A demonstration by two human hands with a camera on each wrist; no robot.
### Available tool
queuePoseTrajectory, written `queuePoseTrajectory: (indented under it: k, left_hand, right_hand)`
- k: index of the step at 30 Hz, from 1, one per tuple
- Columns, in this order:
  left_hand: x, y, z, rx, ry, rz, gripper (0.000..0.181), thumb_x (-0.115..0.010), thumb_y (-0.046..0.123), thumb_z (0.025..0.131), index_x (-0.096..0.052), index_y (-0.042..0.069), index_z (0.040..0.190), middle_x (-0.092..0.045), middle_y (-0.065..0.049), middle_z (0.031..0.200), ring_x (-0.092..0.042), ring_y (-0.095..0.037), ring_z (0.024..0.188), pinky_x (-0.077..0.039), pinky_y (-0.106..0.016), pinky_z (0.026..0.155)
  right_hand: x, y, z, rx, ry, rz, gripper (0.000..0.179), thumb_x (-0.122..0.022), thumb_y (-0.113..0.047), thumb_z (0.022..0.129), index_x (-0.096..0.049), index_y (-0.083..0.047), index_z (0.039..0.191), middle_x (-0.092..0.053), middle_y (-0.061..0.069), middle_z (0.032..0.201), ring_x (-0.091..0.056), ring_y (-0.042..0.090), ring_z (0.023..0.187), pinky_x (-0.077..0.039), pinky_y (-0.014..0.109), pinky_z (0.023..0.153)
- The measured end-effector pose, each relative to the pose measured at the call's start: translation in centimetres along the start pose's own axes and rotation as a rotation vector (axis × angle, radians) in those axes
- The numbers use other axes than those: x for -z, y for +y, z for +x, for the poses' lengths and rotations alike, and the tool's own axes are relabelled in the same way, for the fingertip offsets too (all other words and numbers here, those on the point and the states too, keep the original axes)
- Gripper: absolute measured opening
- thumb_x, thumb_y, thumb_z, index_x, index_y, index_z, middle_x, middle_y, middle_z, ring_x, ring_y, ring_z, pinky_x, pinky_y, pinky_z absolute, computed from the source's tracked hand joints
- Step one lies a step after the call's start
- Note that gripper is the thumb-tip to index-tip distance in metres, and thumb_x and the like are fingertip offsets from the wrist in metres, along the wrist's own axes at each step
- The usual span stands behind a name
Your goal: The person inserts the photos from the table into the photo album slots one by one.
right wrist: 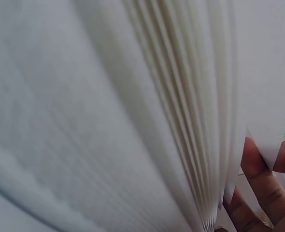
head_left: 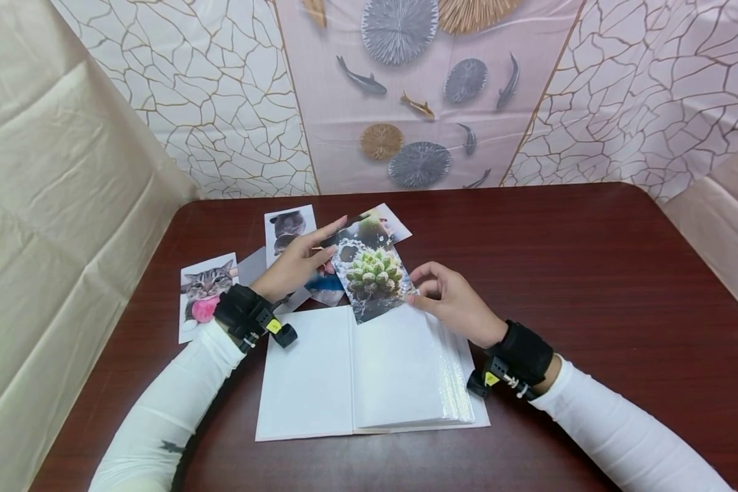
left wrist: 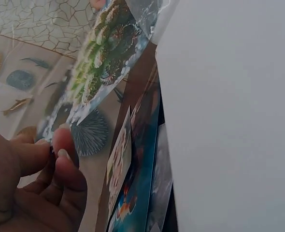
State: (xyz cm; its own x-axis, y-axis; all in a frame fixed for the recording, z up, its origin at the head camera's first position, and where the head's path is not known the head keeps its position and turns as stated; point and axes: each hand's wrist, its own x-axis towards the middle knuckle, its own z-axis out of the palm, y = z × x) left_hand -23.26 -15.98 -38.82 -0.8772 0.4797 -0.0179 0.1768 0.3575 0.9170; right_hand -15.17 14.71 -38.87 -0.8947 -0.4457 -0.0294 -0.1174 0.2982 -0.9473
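Observation:
A photo of a green succulent (head_left: 375, 270) is held tilted over the top edge of an open white photo album (head_left: 304, 376). My left hand (head_left: 295, 263) pinches its upper left side between thumb and fingers, as the left wrist view also shows. At its lower right corner, my right hand (head_left: 455, 301) pinches it between thumb and forefinger. Clear sleeve pages (head_left: 400, 376) lie on the album's right side, just below the photo. From the right wrist, the fanned page edges (right wrist: 181, 96) fill most of the view, with fingertips (right wrist: 251, 154) at a white corner.
A cat photo (head_left: 206, 290) lies at the left of the dark red table (head_left: 566, 260). Behind the left hand are a photo of a grey animal (head_left: 289, 225) and several overlapping prints, one with blue on it (head_left: 326, 290). A patterned cloth (head_left: 221, 102) hangs behind the table.

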Motion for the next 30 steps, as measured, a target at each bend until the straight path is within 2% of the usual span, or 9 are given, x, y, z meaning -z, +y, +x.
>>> queuePoseTrajectory:
  k: [7, 19, 27, 30]
  left_hand:
    - [-0.7, -0.2, -0.1, -0.008, -0.006, -0.039, 0.058, -0.05, 0.01, 0.106, -0.032, 0.031, 0.157, -0.058, -0.014, 0.089, -0.06, -0.032, 0.085, -0.049, -0.034, 0.072]
    - [-1.0, 0.1, 0.3, -0.039, 0.016, -0.025, 0.054, -0.051, 0.012, 0.106, -0.038, 0.038, 0.152, -0.057, -0.017, 0.085, -0.061, -0.036, 0.087, -0.047, -0.039, 0.075]
    - [-1.1, 0.4, 0.6, -0.051, 0.012, -0.044, 0.054, -0.05, 0.01, 0.106, -0.039, 0.032, 0.154, -0.055, -0.015, 0.082, -0.057, -0.044, 0.085, -0.046, -0.039, 0.071]
    - [-1.2, 0.4, 0.6, -0.05, 0.008, -0.06, 0.053, -0.05, 0.01, 0.106, -0.04, 0.033, 0.153, -0.055, -0.017, 0.083, -0.055, -0.047, 0.086, -0.045, -0.041, 0.071]
  right_hand:
    - [0.0, -0.1, 0.0, -0.017, -0.001, 0.006, 0.036, -0.063, -0.01, 0.1, -0.047, 0.0, 0.132, -0.065, 0.013, 0.089, -0.054, 0.019, 0.078, -0.039, 0.03, 0.081]
    - [0.0, -0.1, 0.0, -0.021, 0.002, -0.001, 0.036, -0.063, -0.009, 0.1, -0.047, 0.0, 0.131, -0.066, 0.013, 0.089, -0.054, 0.019, 0.08, -0.039, 0.03, 0.081]
    - [0.0, 0.1, -0.1, -0.022, -0.01, -0.003, 0.038, -0.062, -0.01, 0.101, -0.045, -0.002, 0.134, -0.065, 0.013, 0.091, -0.051, 0.021, 0.079, -0.036, 0.031, 0.079]
    - [0.0, 0.2, -0.1, -0.02, -0.014, -0.005, 0.039, -0.061, -0.01, 0.101, -0.045, -0.001, 0.135, -0.065, 0.013, 0.092, -0.051, 0.02, 0.079, -0.037, 0.032, 0.079]
